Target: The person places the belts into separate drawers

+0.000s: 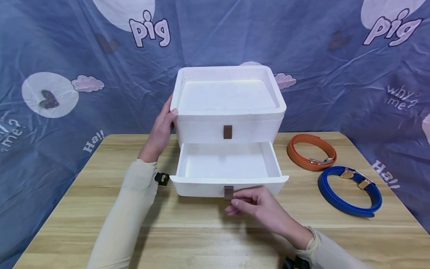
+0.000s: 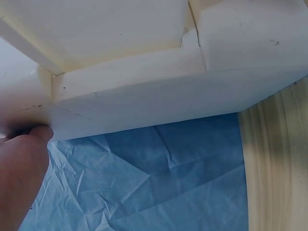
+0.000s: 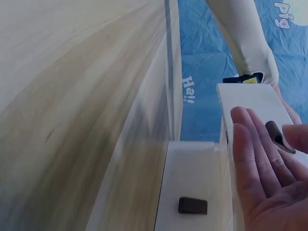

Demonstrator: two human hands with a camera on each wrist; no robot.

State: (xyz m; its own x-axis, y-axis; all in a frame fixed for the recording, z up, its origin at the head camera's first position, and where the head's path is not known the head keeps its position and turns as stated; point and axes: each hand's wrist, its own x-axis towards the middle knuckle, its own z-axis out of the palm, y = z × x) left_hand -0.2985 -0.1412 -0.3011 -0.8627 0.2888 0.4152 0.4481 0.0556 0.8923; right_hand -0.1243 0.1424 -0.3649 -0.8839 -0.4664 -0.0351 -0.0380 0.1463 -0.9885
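Ribbed sleeve [image 1: 115, 220], right grip [image 1: 260, 205] pinching looped tab [image 1: 228, 192], boxy white drawer [image 1: 201, 189]

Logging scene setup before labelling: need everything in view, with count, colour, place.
Drawer chest: 1, white, on the table toward its back
Open drawer: 1, white, pulled out of the chest front
Closed drawers: 2, white, above and below the open one; lower shows only in right wrist view
Pull tabs: 3, brown, one per drawer front
Orange-brown belt: 1, coiled, right of chest
Blue belt: 1, gold-toned buckle, coiled, nearer the person than the other belt
Table: 1, wood-toned, under everything
Printed cloth: 1, blue, behind and beside table
Wrist cameras: 2, black, one per wrist
Sleeves: 2, cream, on both arms
Left hand: 1, bare, on chest's left side
Right hand: 1, bare, at open drawer's tab
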